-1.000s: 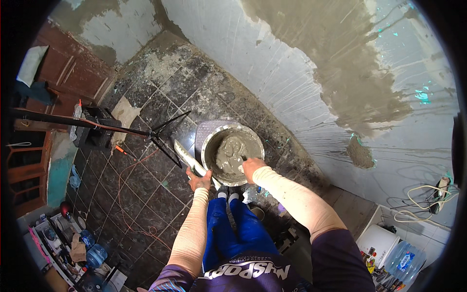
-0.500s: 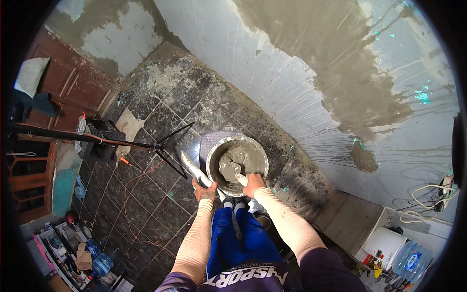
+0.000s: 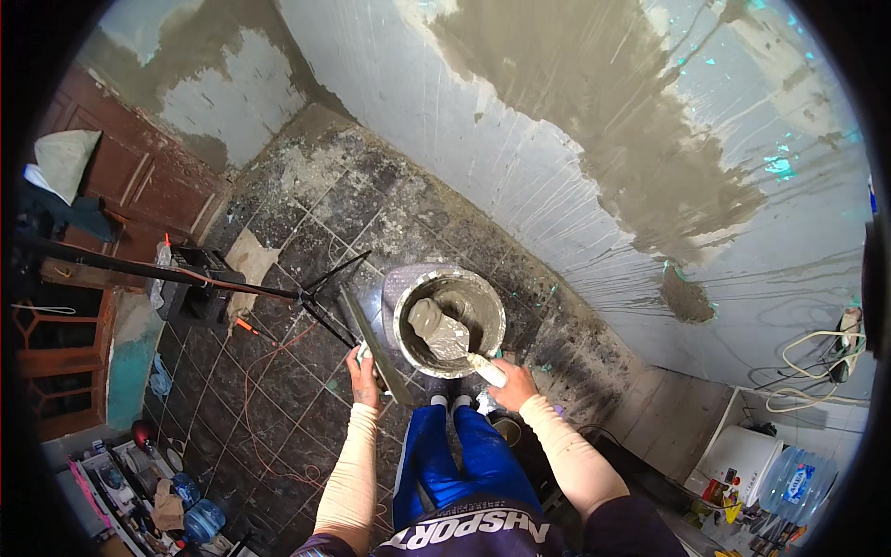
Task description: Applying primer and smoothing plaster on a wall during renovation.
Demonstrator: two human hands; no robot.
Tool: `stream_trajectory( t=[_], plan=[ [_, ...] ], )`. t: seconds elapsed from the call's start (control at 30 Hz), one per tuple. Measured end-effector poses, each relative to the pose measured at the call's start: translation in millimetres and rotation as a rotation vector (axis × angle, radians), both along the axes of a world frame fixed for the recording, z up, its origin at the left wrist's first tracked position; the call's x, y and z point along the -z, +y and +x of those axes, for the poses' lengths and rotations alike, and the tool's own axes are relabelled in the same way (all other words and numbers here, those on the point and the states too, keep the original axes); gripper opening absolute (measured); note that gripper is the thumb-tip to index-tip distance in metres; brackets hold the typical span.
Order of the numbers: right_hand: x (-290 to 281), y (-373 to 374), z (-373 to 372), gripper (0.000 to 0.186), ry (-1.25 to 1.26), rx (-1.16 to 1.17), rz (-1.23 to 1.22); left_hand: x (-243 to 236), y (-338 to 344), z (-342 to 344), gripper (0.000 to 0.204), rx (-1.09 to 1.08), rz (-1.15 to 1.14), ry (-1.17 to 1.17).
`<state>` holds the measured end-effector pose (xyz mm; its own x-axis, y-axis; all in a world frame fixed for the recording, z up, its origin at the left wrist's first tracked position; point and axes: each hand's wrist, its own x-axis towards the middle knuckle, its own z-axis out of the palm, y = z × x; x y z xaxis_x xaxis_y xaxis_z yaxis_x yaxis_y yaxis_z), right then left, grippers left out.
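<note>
A round bucket of wet grey mortar stands in front of my feet. My right hand, closed round a pale handle, holds a trowel over the bucket's near right rim. Its mortar-coated blade points into the bucket, with a lump of mortar at the far end. At the bucket's left, my left hand grips a long flat plastering float by its handle. The float is tilted on edge, its face toward the bucket. My left fingers partly hide the handle.
A black tripod spreads its legs left of the float. Beyond are a black crate and an orange cord on the tiles. The wall with patchy plaster rises ahead and right. A water bottle stands at lower right.
My right hand has moved right and down, and the trowel blade now carries mortar near the bucket's near side. My left hand has moved slightly left and down, turning the float more upright.
</note>
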<state>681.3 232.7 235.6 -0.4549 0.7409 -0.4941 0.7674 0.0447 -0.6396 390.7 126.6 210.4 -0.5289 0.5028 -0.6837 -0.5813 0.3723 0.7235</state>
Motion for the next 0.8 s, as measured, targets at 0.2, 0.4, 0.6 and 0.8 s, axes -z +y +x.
stream_trajectory(
  t=[0.2, 0.4, 0.6, 0.8],
  plan=[
    [-38.6, -36.9, 27.3, 0.040, 0.139, 0.162, 0.243, -15.1, 7.9, 8.7, 0.034, 0.034, 0.289, -0.183],
    [-84.4, -59.5, 40.8, 0.041, 0.185, 0.259, 0.350, -17.4, 11.1, 28.8, 0.034, 0.000, 0.334, -0.553],
    [-113.1, -76.4, 30.5, 0.043, 0.242, 0.286, 0.521, -5.8, 8.7, 46.0, 0.036, -0.077, 0.354, -0.758],
    [-130.6, -99.1, 28.3, 0.043, 0.164, 0.255, 0.608, -41.6, 17.5, 71.3, 0.034, -0.044, 0.386, -0.733]
  ],
)
